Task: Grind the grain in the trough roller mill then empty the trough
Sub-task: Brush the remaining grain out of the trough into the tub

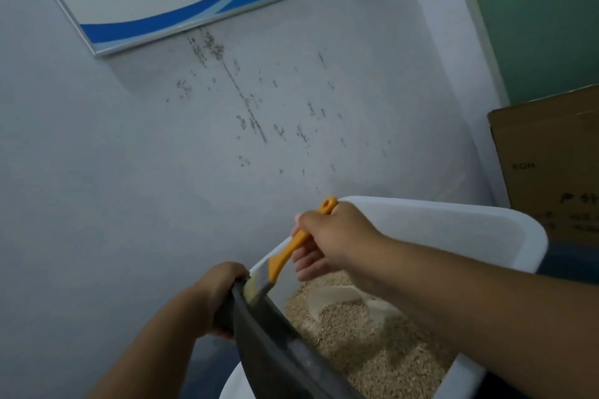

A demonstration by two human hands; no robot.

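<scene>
Dark trough point(278, 350) and white bin point(453, 214) cut off below.

Smooth white plastic bin point(453, 220); matt dark trough point(275, 350); cardboard box point(551, 155).

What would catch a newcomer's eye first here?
Probably the orange-handled scraper at centre, gripped by the right hand, its blade against the top end of the dark metal trough that the left hand holds tilted over the white plastic bin. Tan grain and a pale scoop lie inside the bin.
</scene>
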